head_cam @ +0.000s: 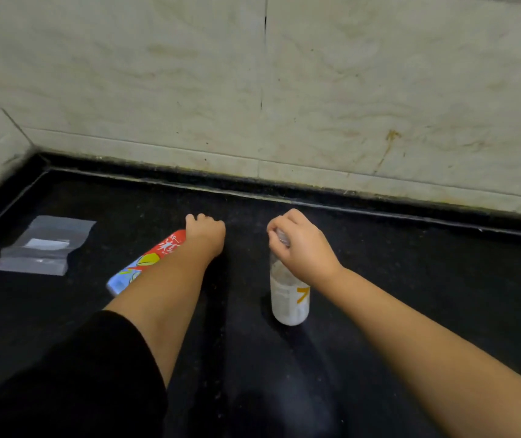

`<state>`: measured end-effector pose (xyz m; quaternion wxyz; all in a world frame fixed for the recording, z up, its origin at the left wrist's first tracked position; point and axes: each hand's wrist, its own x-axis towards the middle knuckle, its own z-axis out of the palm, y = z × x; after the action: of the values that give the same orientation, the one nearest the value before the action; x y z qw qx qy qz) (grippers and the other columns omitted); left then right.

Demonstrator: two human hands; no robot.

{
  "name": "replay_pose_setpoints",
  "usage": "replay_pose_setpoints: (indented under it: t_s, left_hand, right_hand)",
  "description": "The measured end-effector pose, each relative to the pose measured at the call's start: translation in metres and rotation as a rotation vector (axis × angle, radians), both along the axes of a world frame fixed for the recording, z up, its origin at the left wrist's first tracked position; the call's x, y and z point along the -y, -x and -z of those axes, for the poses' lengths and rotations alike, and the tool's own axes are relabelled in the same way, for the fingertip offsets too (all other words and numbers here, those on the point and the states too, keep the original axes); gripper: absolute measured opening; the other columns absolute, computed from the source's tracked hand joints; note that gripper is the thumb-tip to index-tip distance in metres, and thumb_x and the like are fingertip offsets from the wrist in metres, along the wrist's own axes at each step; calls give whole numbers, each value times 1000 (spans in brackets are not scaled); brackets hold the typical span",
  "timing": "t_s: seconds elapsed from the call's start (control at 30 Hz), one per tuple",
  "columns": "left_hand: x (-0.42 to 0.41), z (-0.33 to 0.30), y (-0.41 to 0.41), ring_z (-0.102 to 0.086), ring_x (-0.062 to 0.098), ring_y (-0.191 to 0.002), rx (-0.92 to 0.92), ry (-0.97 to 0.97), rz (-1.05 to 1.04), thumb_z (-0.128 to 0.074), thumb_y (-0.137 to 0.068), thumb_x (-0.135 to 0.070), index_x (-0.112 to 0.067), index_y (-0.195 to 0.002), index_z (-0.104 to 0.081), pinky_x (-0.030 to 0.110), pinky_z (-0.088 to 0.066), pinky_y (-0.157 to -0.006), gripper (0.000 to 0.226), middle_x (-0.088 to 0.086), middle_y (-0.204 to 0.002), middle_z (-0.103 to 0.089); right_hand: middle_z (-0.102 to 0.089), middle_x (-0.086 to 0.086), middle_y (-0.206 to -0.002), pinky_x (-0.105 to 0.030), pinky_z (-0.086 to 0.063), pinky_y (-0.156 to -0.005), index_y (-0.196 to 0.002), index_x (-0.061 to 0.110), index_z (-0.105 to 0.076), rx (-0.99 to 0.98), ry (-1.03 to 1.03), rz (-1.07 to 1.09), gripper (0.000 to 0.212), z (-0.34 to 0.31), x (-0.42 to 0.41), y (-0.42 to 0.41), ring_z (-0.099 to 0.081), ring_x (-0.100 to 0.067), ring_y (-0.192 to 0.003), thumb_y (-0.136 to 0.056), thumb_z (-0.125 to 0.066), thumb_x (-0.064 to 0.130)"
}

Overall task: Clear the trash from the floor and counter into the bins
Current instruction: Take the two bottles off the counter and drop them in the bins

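Observation:
A clear plastic bottle (289, 298) with a white label and an orange mark stands upright on the black counter (411, 279). My right hand (300, 245) is closed around its neck and cap from above. A red, yellow and blue carton (140, 267) lies tilted on the counter, partly hidden under my left forearm. My left hand (205, 233) rests on the carton's far end with fingers curled over it. A clear plastic wrapper (44, 245) lies flat at the left.
Pale marble-patterned tiled walls (253, 90) rise behind the counter and meet in a corner at the left. A raised black lip (316, 199) runs along the counter's back edge. No bins are in view.

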<state>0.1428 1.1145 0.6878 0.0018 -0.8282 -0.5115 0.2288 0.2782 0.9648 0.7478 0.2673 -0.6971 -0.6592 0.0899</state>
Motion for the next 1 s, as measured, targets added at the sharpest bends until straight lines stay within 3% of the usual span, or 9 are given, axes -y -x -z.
replay_pose_setpoints:
  t_s: [0.17,0.4,0.6,0.67,0.77,1.0]
  left_hand:
    - [5,-13,9,-40,31,-128,9,-59,87,-46,-91,-14,-14,-127,-51,44,-33,-107,36,13,-135,-51]
    - [26,-76,46,-39,32,-128,224,-170,41,-49,-95,-29,-14,-129,-50,43,-40,-100,37,14,-131,-52]
    - [93,-125,98,-43,35,-124,344,-282,-190,-48,-95,-34,-19,-134,-47,46,-43,-98,42,15,-127,-54]
    - [128,-134,116,-44,35,-121,351,-320,-275,-50,-94,-33,-18,-132,-49,47,-44,-95,40,16,-125,-55]
    - [188,-141,146,-45,34,-122,331,-359,-397,-52,-93,-33,-17,-129,-53,46,-45,-96,39,15,-125,-56]
    - [358,-137,239,-48,34,-118,300,-383,-776,-50,-94,-34,-19,-125,-55,47,-46,-92,35,14,-122,-56]
  right_hand:
    - [-56,-13,-98,-36,-48,-73,-98,5,-64,-4,8,3,15,-3,5,-2,-58,-27,-85,-94,-53,14]
    - [-50,-12,-104,-38,-47,-77,-106,7,-58,99,123,-188,20,-17,9,1,-54,-29,-89,-98,-47,22]
    - [-49,-11,-101,-29,-38,-72,-105,6,-57,101,38,-396,21,-47,15,22,-50,-25,-83,-98,-48,23]
    - [-47,-9,-100,-32,-42,-73,-107,6,-56,118,15,-493,22,-58,25,36,-51,-26,-83,-99,-46,24]
    - [-51,-13,-104,-38,-47,-77,-107,5,-56,139,-13,-625,23,-68,46,65,-55,-31,-85,-99,-46,25]
    - [-50,-11,-108,-31,-41,-70,-108,6,-55,170,-4,-972,24,-68,128,178,-50,-23,-77,-100,-44,26]
